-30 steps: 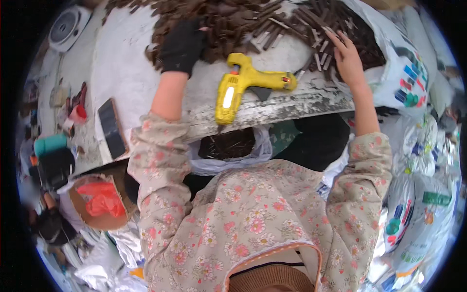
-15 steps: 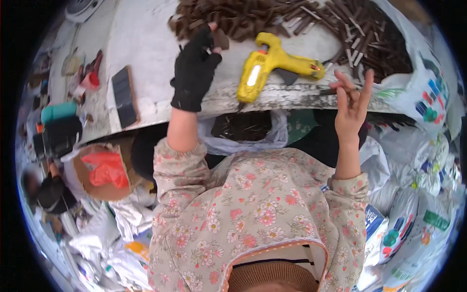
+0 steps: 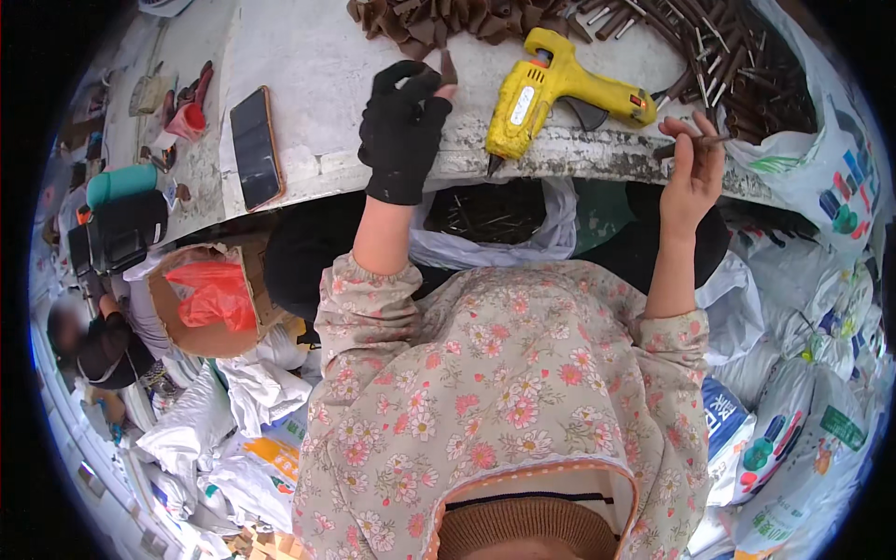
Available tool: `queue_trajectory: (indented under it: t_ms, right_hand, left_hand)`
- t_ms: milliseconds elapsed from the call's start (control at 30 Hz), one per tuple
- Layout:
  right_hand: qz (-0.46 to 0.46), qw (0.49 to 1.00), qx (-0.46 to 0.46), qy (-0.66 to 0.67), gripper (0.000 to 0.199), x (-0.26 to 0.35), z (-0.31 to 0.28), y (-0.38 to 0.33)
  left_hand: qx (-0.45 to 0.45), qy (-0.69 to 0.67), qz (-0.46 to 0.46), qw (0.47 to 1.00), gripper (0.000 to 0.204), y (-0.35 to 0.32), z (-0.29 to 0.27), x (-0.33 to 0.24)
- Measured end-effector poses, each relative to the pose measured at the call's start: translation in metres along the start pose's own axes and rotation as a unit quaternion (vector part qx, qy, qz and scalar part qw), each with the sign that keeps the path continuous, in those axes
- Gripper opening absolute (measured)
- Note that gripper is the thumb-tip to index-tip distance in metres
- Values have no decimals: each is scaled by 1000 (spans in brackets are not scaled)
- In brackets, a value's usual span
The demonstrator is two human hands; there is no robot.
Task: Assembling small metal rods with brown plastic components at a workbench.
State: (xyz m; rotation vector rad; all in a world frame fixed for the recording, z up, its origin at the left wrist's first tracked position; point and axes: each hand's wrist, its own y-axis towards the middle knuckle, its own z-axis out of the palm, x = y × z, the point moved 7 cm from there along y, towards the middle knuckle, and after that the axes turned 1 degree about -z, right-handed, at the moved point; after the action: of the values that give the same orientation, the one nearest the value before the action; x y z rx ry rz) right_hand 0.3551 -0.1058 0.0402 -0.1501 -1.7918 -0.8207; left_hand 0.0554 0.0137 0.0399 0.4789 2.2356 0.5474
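Observation:
My left hand (image 3: 401, 135), in a black fingerless glove, pinches a small brown strip (image 3: 448, 67) between thumb and fingers. It is at the near edge of a pile of curled brown pieces (image 3: 485, 21). My bare right hand (image 3: 693, 173) has its fingers closed on a thin brown stick (image 3: 713, 140), close to a heap of brown sticks with pale ends (image 3: 719, 51). Between my hands a yellow hot glue gun (image 3: 551, 89) lies on the white worktable (image 3: 299, 56), its nozzle toward the table's front edge.
A phone (image 3: 256, 149) lies left on the table. Below the edge is a white-lined container (image 3: 439, 245) of dark scraps. A cardboard box (image 3: 219, 331) with a red bag stands left; stuffed plastic bags (image 3: 793, 420) crowd the right. Another person (image 3: 107, 341) sits far left.
The whole view has shifted, with the table higher in the picture. My right hand's spread fingers have curled in around the stick. My left hand remains by the brown pile with a piece.

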Motion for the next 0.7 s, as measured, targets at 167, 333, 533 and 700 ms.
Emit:
queue_trajectory:
  t_ms: [167, 333, 533, 700]
  right_hand:
    - [30, 999, -15, 40, 32, -4, 1, 3]
    - [-37, 996, 33, -76, 28, -2, 19, 7]
    - [89, 980, 159, -83, 29, 1, 49, 7]
    - [-62, 955, 203, -209, 28, 14, 61, 14]
  left_hand:
    - [10, -111, -113, 987, 16, -17, -20, 1]
    - [91, -372, -401, 832, 19, -84, -17, -5]
    - [78, -384, -402, 828, 18, -115, -15, 7]
    - [142, -423, -424, 789, 21, -117, -9, 0]
